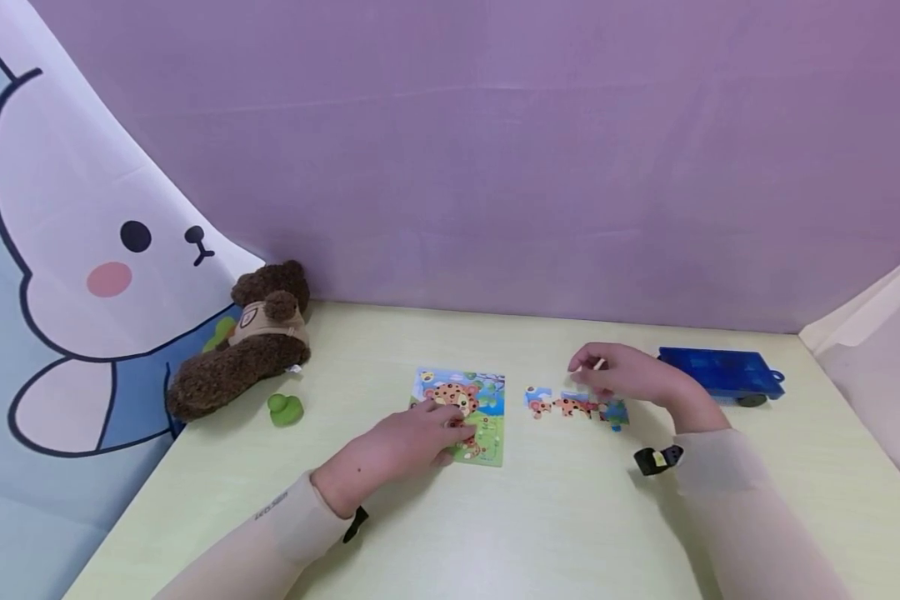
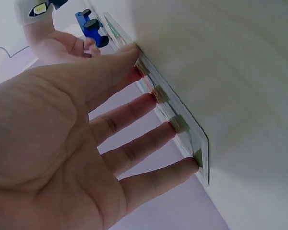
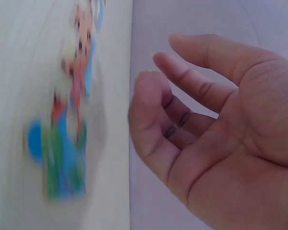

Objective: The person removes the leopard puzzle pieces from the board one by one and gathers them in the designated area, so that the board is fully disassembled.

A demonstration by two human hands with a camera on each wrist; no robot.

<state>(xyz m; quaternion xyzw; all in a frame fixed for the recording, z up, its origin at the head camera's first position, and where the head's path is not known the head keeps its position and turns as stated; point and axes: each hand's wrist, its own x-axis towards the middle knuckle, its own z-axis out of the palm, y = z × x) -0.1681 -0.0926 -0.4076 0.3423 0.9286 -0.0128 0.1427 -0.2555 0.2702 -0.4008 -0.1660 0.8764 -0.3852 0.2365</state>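
Note:
A flat jigsaw puzzle board (image 1: 489, 437) with a spotted cartoon animal lies on the table. My left hand (image 1: 412, 437) rests over it, and in the left wrist view the extended fingertips (image 2: 170, 129) touch its printed face. To the right, several joined puzzle pieces (image 1: 572, 406) form a short row, with more of the spotted pattern and a blue and green end piece (image 3: 65, 163). Just beyond that row, above the table, is my right hand (image 1: 626, 372). Its fingers are loosely bent, with thumb and index apart and nothing between them in the right wrist view.
A blue toy cart (image 1: 727, 372) on black wheels stands right of my right hand. At the back left lies a brown plush bear (image 1: 232, 375), with a small green toy duck (image 1: 285, 409) in front of it. A purple cloth (image 1: 495, 167) hangs behind the table.

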